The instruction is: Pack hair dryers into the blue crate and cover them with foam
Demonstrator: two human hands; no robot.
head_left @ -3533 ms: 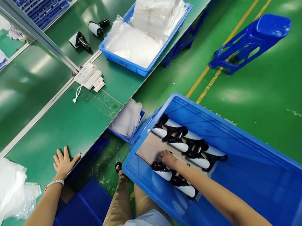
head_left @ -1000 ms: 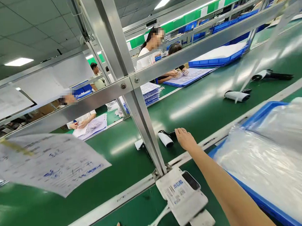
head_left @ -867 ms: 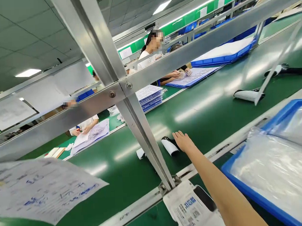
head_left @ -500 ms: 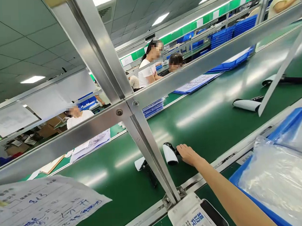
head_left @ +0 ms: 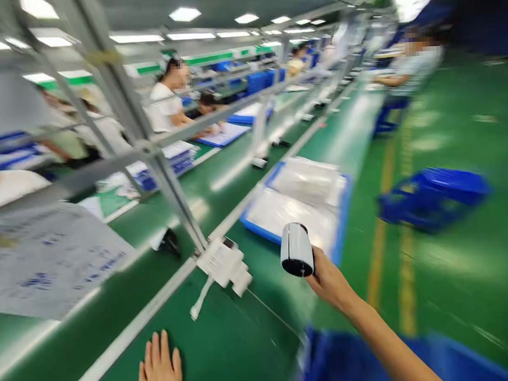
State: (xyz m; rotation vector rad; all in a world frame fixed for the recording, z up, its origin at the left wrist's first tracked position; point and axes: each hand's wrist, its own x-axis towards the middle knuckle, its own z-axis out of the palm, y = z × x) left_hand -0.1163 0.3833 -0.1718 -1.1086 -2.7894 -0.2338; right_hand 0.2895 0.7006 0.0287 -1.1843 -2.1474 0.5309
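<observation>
My right hand [head_left: 330, 281] grips a white hair dryer with a black handle [head_left: 296, 249] and holds it in the air above the green table's near edge. My left hand [head_left: 159, 369] lies flat on the green table [head_left: 227, 349], fingers apart, holding nothing. Another white and black hair dryer [head_left: 166, 240] lies on the conveyor belt beside the slanted metal post [head_left: 170, 194]. The picture is blurred by motion.
A blue tray of clear plastic bags [head_left: 305, 199] sits on the table ahead. A white barcode scanner with a cable [head_left: 223, 265] lies at the post's foot. A blue crate edge [head_left: 354, 360] is below my arm. A blue stool [head_left: 431, 197] lies on the floor. Other people work across the belt.
My right hand closed on the hair dryer on the belt, lifted it off and drew it back toward me. The view swung right and down; my left hand is in view again.
</observation>
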